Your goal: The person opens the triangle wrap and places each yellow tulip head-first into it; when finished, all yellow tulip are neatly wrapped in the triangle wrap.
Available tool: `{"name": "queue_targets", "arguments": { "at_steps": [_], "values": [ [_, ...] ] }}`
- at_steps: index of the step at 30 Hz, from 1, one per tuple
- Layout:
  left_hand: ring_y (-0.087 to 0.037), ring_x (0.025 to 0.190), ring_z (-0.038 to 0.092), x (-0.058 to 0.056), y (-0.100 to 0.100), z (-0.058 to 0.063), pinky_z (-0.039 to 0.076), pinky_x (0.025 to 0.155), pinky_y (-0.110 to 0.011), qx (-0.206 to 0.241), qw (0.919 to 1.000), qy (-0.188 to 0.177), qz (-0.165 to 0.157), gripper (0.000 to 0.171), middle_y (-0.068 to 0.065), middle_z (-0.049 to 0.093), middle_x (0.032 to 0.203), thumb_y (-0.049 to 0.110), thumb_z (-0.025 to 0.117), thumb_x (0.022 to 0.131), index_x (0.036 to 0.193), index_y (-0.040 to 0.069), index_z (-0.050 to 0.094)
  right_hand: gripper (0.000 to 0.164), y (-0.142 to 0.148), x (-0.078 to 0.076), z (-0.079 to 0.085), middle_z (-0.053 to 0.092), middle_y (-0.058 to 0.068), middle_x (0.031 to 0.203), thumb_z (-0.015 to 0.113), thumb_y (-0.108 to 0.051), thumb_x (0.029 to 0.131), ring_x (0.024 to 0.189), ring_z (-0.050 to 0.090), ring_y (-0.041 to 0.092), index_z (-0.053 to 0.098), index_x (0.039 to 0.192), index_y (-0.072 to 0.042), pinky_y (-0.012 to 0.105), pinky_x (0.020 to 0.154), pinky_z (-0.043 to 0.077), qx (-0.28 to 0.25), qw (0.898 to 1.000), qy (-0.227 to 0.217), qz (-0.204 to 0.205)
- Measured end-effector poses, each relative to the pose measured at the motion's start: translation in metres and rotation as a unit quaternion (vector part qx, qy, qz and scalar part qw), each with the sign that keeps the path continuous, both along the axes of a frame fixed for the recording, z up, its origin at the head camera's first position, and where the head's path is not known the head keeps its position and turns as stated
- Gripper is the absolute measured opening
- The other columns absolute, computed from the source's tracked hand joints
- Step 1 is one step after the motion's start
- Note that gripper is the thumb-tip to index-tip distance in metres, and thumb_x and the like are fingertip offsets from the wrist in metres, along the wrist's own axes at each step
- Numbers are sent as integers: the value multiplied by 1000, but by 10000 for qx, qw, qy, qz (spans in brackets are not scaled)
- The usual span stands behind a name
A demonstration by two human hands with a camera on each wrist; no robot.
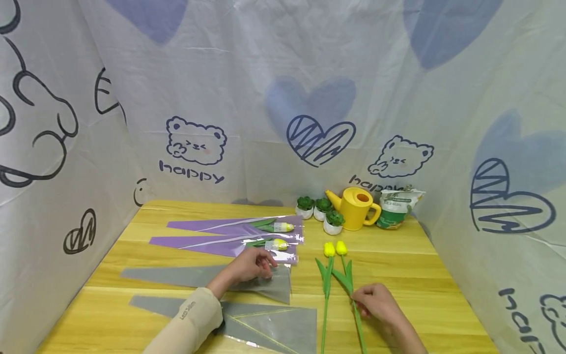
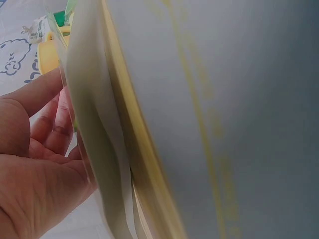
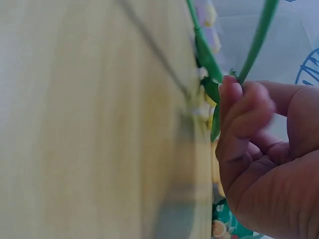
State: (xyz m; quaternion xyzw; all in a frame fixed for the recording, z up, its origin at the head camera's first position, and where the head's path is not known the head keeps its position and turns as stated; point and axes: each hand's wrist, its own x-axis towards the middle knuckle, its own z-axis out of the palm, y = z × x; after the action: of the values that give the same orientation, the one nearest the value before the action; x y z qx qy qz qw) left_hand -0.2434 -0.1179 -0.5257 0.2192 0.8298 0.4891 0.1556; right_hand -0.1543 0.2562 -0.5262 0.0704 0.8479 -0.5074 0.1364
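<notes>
On the wooden surface [image 1: 442, 305], the other tulip [image 1: 326, 290] could be dragged by snagged leaves [image 1: 344, 281] if the stem [image 1: 358, 327] pinched in the right fingers [image 3: 249, 112] is lifted, left fingers' [image 2: 42, 92] hold unclear.

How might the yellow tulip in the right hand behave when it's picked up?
The tulip is probably light, given its slim stem and small flower head. Nearly straight below the right hand, the stem seems fairly stiff, perhaps slightly bendy. Its spread leaves might brush the neighbouring tulip.
</notes>
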Motion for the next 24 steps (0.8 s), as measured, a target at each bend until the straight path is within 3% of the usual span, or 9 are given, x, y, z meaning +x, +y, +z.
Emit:
{"name": "queue_targets", "arguments": {
  "at_steps": [4, 14, 24],
  "values": [
    [-13, 71, 60, 0, 0, 1, 49, 60, -23, -50, 10000, 32, 10, 23, -6, 72, 82, -4, 80, 84, 107, -1, 75, 22, 1, -1, 7, 64, 3, 72, 67, -16, 98, 53, 51, 8, 74, 97, 5, 19, 48, 43, -224, 9996, 14, 151],
    [-13, 72, 60, 0, -1, 0, 49, 60, -23, -41, 10000, 27, 25, 23, -7, 72, 83, -3, 81, 84, 106, -1, 75, 31, -1, 1, 15, 67, 1, 76, 66, -19, 102, 64, 61, 10, 68, 106, 12, 25, 61, 56, -1166, 9917, 97, 538],
    [-12, 71, 60, 1, 0, 2, 49, 60, -22, -77, 9999, 69, -12, 23, -7, 72, 83, -3, 81, 84, 107, -2, 75, 28, -10, -3, 19, 74, 4, 79, 68, -13, 99, 70, 69, 14, 66, 107, 13, 32, 70, 63, -1334, 9903, 252, 285]
  ]
}}
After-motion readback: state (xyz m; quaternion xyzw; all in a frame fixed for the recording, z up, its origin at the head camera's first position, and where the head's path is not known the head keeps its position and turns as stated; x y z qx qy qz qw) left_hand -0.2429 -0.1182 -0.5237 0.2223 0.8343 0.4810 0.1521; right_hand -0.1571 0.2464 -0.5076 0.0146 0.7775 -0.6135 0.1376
